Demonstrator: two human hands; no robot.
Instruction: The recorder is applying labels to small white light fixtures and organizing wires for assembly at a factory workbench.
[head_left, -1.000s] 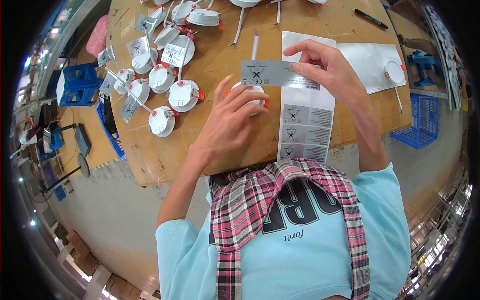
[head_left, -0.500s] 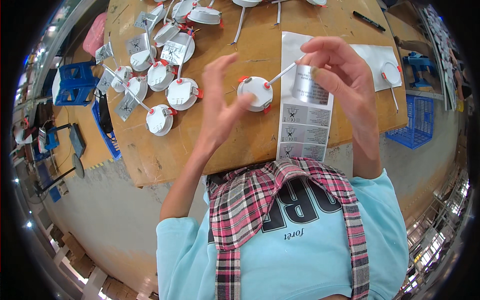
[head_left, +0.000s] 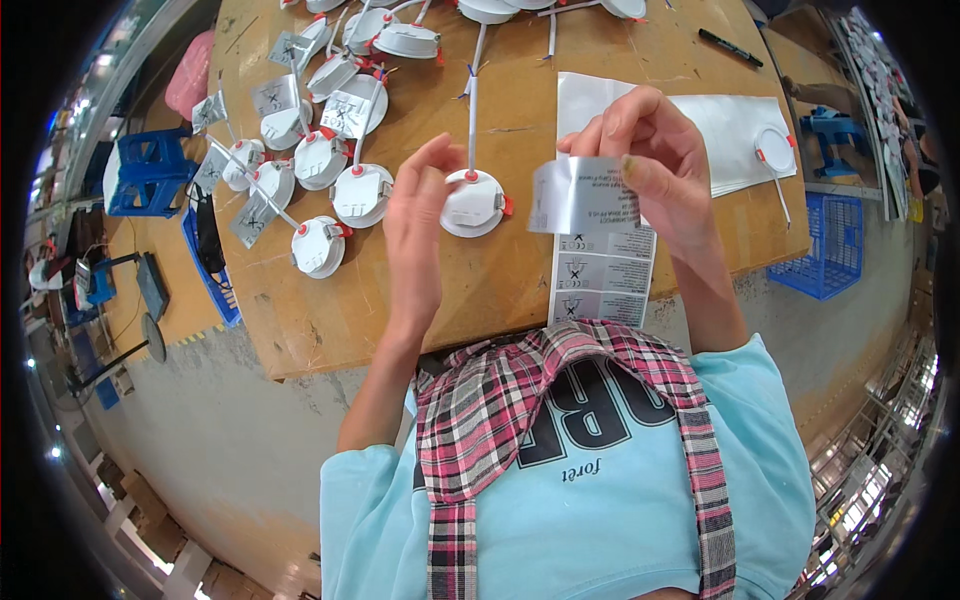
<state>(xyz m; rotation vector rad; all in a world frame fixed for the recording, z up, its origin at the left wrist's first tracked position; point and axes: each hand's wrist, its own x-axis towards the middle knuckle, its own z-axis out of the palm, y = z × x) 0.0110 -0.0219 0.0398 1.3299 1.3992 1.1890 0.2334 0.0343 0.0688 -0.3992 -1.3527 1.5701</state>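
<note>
My right hand is closed, pinching a silver foil label that curls out to the left from its fingertips. Beneath it lies a backing sheet of labels with printed grey stickers. My left hand has its fingers loosely stretched, slightly blurred, at the left edge of a round white downlight. Whether it touches the lamp is hard to tell. This lamp lies on the table with a red clip at its right, and its white cable points away from me.
Several white downlights, some with silver labels on their cables, cover the table's left side. More lie along the far edge. At the right are a black marker and a lamp on white sheets. A blue crate stands beyond the table's right edge.
The downlight has shifted left and turned, its cable now pointing away instead of toward my right hand. The label has moved left, clear of the cable. My left hand's fingers have come closer together.
</note>
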